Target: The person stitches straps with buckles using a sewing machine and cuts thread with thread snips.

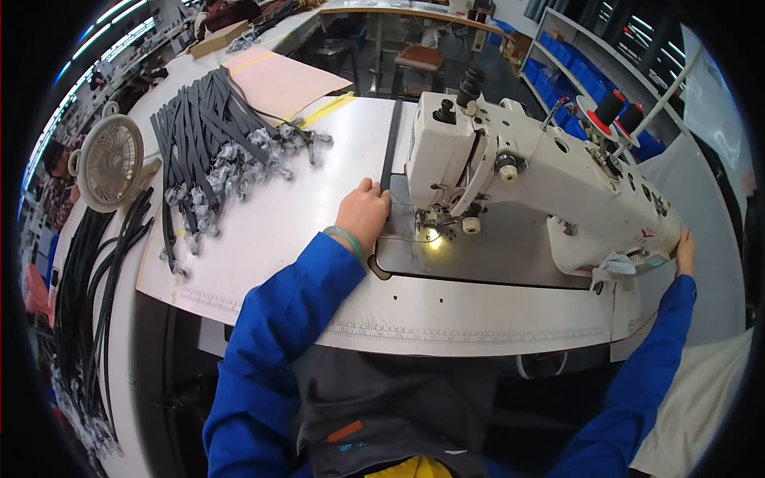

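My left hand (364,213) is closed around the near end of a dark strap (391,151), just left of the needle area of a white sewing machine (526,159). The strap runs away from me across the table. A small lamp lights the metal bed (494,251) under the needle. At the far right, my right hand (684,252) rests against the machine's handwheel end, its fingers partly hidden behind it. Left of my left hand lies a pile of grey straps (199,135) with clear plastic-wrapped ends.
A round fan (111,159) stands at the left, above hanging black straps (84,303). Pink sheets (287,80) lie behind the strap pile. Thread spools (610,107) rise behind the machine. A stool (419,58) and shelves with blue bins (562,60) are further back.
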The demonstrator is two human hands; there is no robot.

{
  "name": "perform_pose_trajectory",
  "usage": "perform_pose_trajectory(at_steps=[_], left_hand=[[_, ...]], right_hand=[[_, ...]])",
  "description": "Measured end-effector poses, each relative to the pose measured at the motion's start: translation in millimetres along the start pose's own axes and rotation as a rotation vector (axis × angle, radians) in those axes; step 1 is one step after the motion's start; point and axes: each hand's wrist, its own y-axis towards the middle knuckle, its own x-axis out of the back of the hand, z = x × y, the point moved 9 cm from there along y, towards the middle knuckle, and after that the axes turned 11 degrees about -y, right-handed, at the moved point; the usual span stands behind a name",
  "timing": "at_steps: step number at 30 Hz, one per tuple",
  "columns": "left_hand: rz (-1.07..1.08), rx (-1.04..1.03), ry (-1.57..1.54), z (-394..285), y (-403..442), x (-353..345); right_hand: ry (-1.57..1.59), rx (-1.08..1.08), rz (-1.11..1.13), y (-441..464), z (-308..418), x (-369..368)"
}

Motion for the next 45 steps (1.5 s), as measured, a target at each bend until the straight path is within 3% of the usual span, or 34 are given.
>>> perform_pose_trajectory(at_steps=[5,8,11,14,17,20,21,24,25,28,31,35,38,45], left_hand=[[0.003,0.011,-0.006,7.9,9.1,-6.2],[0.006,0.016,0.014,7.6,10.0,-7.1],[0.007,0.118,-0.102,14.3,10.8,-8.7],[-0.099,0.201,-0.312,38.2,10.4,-2.2],[-0.091,0.653,-1.357,65.8,-14.4,-27.4],[0.159,0.546,-1.191,56.0,-28.9,-32.4],[0.227,0.415,-0.911,46.2,-27.3,-28.6],[-0.061,0.249,-0.687,29.7,-26.2,-3.6],[-0.038,0.326,-0.665,28.1,-24.9,-0.9],[0.143,0.231,-0.518,4.1,-24.1,4.1],[0.192,0.287,-0.525,10.0,-25.8,-3.7],[0.392,0.631,-1.355,31.9,-38.7,-20.5],[0.229,0.543,-1.672,31.3,-41.2,-17.0],[0.288,0.601,-1.795,25.8,-45.1,-22.3]], right_hand=[[0.137,-0.128,-0.188,-41.2,-10.2,-6.2],[0.685,-0.281,-0.300,-82.6,-27.2,-51.2],[0.840,-0.211,-0.269,-96.9,-7.4,-53.1],[0.869,-0.298,-0.242,-102.2,-8.3,-56.5],[0.768,-0.333,-0.338,-99.1,-14.6,-51.9],[0.835,-0.311,-0.262,-103.7,-7.5,-51.0],[0.845,-0.313,-0.255,-107.7,-4.9,-50.6],[0.861,-0.304,-0.269,-107.2,2.9,-44.4],[0.857,-0.303,-0.287,-109.4,7.3,-41.1],[0.840,-0.296,-0.280,-110.4,5.3,-41.2],[0.889,-0.313,-0.255,-104.2,-5.0,-49.6],[0.866,-0.291,-0.302,-98.3,-16.9,-55.1],[0.923,-0.304,-0.293,-91.7,-30.4,-66.5],[0.895,-0.289,-0.281,-94.5,-27.3,-63.6]])
